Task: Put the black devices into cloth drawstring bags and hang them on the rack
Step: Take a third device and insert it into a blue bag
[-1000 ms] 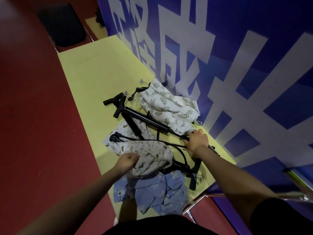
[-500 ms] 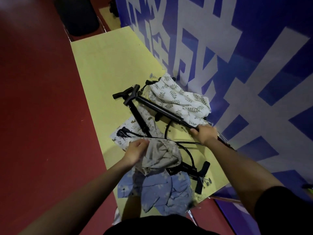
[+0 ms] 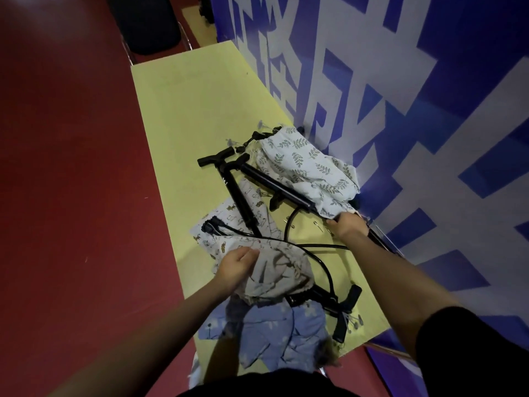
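Note:
Black pump-like devices lie crossed on the yellow table (image 3: 183,104). My right hand (image 3: 347,224) grips the lower end of one long black device (image 3: 274,186) beside the leaf-print cloth bag (image 3: 309,167). My left hand (image 3: 237,266) holds the rim of a beige cloth bag (image 3: 279,275), which covers part of another black device (image 3: 329,299). A second black device (image 3: 236,191) with a T-handle lies on a small-print white bag (image 3: 223,219). A blue floral bag (image 3: 274,336) lies nearest me. Thin black hoses (image 3: 315,247) loop between them.
A blue wall (image 3: 400,110) with large white characters borders the table on the right. Red floor (image 3: 71,196) lies to the left. A dark chair (image 3: 146,27) stands beyond the table's far end. Small metal pins (image 3: 353,319) lie by the near device's foot.
The view has shifted, so everything sits further right and lower. My right hand keeps its grip on the long device, which sits more angled; my left hand still holds the beige bag.

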Motion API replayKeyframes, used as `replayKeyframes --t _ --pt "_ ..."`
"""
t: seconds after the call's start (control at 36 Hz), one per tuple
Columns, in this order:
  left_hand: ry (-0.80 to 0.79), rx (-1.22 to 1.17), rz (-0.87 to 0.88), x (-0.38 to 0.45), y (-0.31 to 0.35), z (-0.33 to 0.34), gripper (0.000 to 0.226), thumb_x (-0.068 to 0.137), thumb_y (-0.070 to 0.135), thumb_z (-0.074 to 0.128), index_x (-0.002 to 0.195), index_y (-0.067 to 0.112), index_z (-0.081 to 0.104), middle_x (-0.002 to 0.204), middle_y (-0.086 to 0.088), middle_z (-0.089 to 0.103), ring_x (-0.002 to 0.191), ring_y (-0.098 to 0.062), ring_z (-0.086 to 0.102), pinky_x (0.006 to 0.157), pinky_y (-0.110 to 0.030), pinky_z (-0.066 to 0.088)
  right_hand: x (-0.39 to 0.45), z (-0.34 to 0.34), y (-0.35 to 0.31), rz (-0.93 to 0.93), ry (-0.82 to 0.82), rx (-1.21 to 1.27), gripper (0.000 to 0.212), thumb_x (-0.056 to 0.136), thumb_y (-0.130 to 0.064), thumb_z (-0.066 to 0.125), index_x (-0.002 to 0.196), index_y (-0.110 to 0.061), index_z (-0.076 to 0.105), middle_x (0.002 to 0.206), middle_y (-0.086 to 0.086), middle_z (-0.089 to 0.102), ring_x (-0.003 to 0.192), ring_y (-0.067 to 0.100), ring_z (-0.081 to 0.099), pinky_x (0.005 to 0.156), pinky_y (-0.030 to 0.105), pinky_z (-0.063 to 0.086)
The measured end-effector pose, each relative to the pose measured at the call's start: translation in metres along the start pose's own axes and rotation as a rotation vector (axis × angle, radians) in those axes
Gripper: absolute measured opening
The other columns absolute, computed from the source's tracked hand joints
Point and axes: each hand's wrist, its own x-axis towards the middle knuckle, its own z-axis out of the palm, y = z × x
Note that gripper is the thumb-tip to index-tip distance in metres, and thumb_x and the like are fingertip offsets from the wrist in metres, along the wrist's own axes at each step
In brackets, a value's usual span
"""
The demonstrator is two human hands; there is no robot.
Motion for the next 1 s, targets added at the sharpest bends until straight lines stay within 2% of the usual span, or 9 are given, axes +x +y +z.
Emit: replayKeyframes --t 0.06,0.11,0.25,0.36,0.47,0.61,0.75,0.86,1.0 --pt "0.03 -0.016 0.0 0.001 -0.002 -0.002 0.042 0.092 0.036 0.049 0.055 0.018 0.042 0.055 0.001 0.044 0.056 -0.016 0.043 0.06 -0.03 0.035 0.002 0.003 0.0 -0.006 0.029 0.04 0.03 0.089 -0.047 0.058 0.09 -0.019 0.067 0.095 0.006 0.069 0.086 0.025 0.061 0.067 0.027 0.044" --pt "0.046 -0.018 -0.004 0.002 -0.005 -0.004 0.044 0.097 0.027 0.049 0.056 0.017 0.037 0.055 -0.003 0.038 0.054 -0.015 0.037 0.059 -0.03 0.031 0.0 0.004 0.0 -0.021 0.077 0.125 0.021 0.087 -0.04 0.065 0.081 -0.019 0.065 0.086 0.005 0.07 0.074 0.022 0.058 0.064 0.027 0.044" --pt "0.129 -0.081 -0.071 0.009 -0.005 -0.002 0.041 0.099 0.019 0.049 0.06 0.011 0.041 0.061 -0.011 0.043 0.059 -0.019 0.041 0.059 -0.03 0.032 -0.01 0.009 0.01 -0.077 0.202 0.272 0.012 0.087 -0.018 0.063 0.079 -0.014 0.055 0.086 0.008 0.058 0.073 0.025 0.056 0.065 0.029 0.04" --pt "0.16 -0.126 -0.064 0.013 -0.002 0.002 0.045 0.1 0.016 0.049 0.056 0.013 0.04 0.057 -0.005 0.041 0.058 -0.018 0.04 0.058 -0.029 0.032 -0.019 0.018 0.026 -0.16 0.136 0.128 0.019 0.09 -0.016 0.054 0.078 -0.007 0.067 0.077 0.01 0.066 0.074 0.029 0.062 0.061 0.031 0.044" --pt "0.134 -0.152 -0.078 0.015 -0.003 0.01 0.042 0.1 0.018 0.05 0.059 0.01 0.047 0.058 -0.004 0.047 0.058 -0.016 0.044 0.054 -0.022 0.036 -0.023 0.021 0.027 -0.173 0.113 0.056 0.023 0.091 -0.015 0.05 0.081 -0.006 0.069 0.082 0.013 0.068 0.077 0.031 0.062 0.062 0.03 0.043" --pt "0.119 -0.191 -0.111 0.015 -0.002 0.018 0.036 0.099 0.022 0.05 0.067 0.006 0.053 0.064 -0.01 0.051 0.06 -0.017 0.047 0.057 -0.025 0.039 -0.023 0.023 0.009 -0.147 0.012 -0.037 0.02 0.092 -0.018 0.052 0.092 -0.004 0.067 0.096 0.014 0.067 0.092 0.033 0.063 0.069 0.03 0.043" --pt "0.127 -0.2 -0.091 0.009 0.001 0.013 0.045 0.099 0.019 0.05 0.057 0.015 0.037 0.055 -0.001 0.036 0.046 -0.006 0.036 0.048 -0.018 0.031 -0.02 0.028 -0.001 -0.034 -0.005 -0.03 0.019 0.091 -0.012 0.053 0.098 0.0 0.067 0.101 0.017 0.067 0.097 0.034 0.063 0.073 0.032 0.047" --pt "0.146 -0.218 -0.115 0.005 -0.003 0.002 0.045 0.099 0.02 0.051 0.058 0.016 0.033 0.057 -0.004 0.031 0.053 -0.013 0.032 0.055 -0.027 0.028 -0.018 0.032 -0.007 -0.013 0.018 -0.049 0.018 0.092 -0.009 0.053 0.099 -0.001 0.067 0.103 0.017 0.068 0.098 0.034 0.063 0.077 0.034 0.05" --pt "0.165 -0.23 -0.145 0.008 -0.004 -0.002 0.039 0.098 0.022 0.053 0.062 0.012 0.043 0.062 -0.005 0.041 0.062 -0.018 0.04 0.06 -0.029 0.031 -0.018 0.032 -0.015 -0.018 0.028 -0.11 0.021 0.093 -0.002 0.049 0.108 -0.002 0.064 0.113 0.016 0.066 0.106 0.032 0.062 0.083 0.033 0.05"
